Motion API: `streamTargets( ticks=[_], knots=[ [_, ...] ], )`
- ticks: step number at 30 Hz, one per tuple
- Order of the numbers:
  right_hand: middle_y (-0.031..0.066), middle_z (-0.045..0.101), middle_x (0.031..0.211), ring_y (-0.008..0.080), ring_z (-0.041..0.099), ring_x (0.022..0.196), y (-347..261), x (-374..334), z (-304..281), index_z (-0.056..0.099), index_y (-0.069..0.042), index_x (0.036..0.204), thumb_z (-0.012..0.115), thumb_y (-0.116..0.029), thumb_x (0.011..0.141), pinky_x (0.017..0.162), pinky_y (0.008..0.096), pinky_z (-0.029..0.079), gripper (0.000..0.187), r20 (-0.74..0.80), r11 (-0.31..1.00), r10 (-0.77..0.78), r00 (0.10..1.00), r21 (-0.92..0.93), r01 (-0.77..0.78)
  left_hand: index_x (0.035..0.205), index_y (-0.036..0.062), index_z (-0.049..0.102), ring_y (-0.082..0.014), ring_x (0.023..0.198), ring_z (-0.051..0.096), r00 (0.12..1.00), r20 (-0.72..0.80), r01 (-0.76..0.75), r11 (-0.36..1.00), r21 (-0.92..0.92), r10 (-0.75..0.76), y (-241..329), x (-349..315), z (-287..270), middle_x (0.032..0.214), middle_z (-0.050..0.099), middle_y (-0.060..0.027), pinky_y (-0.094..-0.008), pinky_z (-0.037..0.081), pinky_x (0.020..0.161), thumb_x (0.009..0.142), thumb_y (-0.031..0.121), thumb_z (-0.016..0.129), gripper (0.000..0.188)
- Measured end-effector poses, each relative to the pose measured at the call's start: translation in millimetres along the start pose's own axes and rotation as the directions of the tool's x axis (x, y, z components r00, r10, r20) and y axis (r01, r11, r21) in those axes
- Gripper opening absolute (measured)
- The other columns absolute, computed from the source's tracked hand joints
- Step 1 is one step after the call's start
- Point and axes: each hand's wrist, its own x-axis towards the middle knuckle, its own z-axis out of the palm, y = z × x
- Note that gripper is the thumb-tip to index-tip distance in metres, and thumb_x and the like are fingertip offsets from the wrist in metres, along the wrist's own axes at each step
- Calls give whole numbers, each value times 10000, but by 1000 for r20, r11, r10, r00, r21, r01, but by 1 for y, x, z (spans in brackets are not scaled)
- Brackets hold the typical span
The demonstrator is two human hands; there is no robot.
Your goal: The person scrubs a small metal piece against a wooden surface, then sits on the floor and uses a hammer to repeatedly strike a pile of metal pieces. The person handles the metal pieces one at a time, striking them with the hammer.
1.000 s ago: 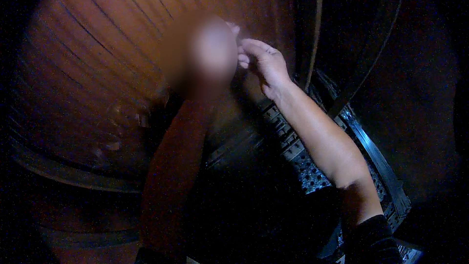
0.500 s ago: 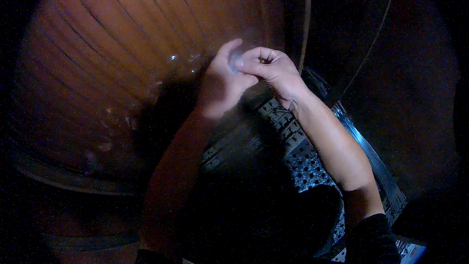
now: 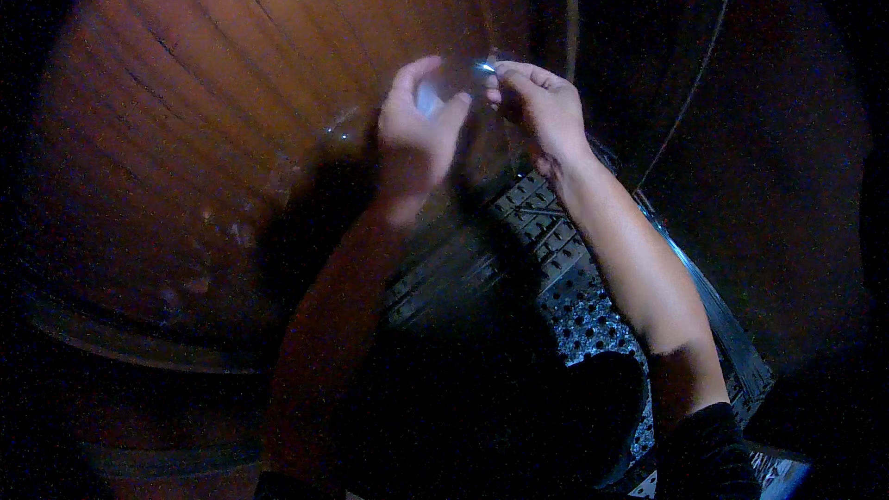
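Note:
My left hand (image 3: 406,134) is raised before a brown curved surface, its fingers and thumb curled round a pale, bluish-white thing (image 3: 427,100) too blurred to name. Just to its right, my right hand (image 3: 548,118) pinches a small shiny piece (image 3: 483,67) between thumb and forefinger. That piece glints at one end, and its kind cannot be made out. A narrow gap separates the two hands. Both forearms are bare, with a dark sleeve (image 3: 708,449) on the right arm.
The reddish-brown curved wall (image 3: 231,65) with dark streaks fills the left, with small shiny bits (image 3: 339,130) on it. Below lies perforated metal decking (image 3: 588,319). Beside my right forearm runs a bundle of thin shiny strands (image 3: 718,310). A thin cord (image 3: 690,111) hangs at the right.
My right hand has drawn away from my left, up and to the right, with the small shiny piece now showing at its fingertips. My left hand has shifted slightly left.

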Motion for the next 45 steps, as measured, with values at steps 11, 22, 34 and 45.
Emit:
streamTargets(
  ticks=[11, 22, 34, 45],
  knots=[
    [81, 693, 870, 149, 632, 737, 47, 32, 10, 686, 20, 1011, 641, -65, 937, 680, 263, 518, 121, 125, 982, 170, 978, 64, -179, 1117, 27, 704, -143, 853, 637, 985, -38, 168, 986, 18, -167, -16, 65, 9, 971, 728, -47, -309, 501, 794, 899, 299, 745, 351],
    [87, 720, 908, 142, 674, 759, 24, 12, 25, 691, 2, 1020, 652, -106, 939, 694, 265, 555, 141, 58, 972, 219, 974, 74, -223, 955, 6, 736, -136, 789, 631, 998, -9, 58, 997, -42, -58, 3, 53, -5, 850, 727, -58, -322, 507, 756, 885, 231, 732, 235],
    [93, 696, 865, 140, 630, 709, 18, 5, 17, 670, 32, 1014, 616, -103, 970, 651, 263, 525, 152, 89, 966, 192, 977, 159, -204, 976, 27, 738, -91, 758, 605, 993, 41, 115, 988, -105, -111, 8, 48, 6, 835, 697, -4, -262, 487, 718, 890, 229, 764, 221],
    [103, 719, 967, 182, 691, 822, 20, 9, 12, 663, -2, 1101, 611, -108, 956, 751, 305, 572, 187, 146, 951, 183, 972, 223, -213, 970, 10, 725, -95, 731, 602, 995, 58, 91, 989, -120, -84, 16, 46, 7, 815, 692, -15, -271, 494, 693, 896, 200, 745, 205]
  ],
)
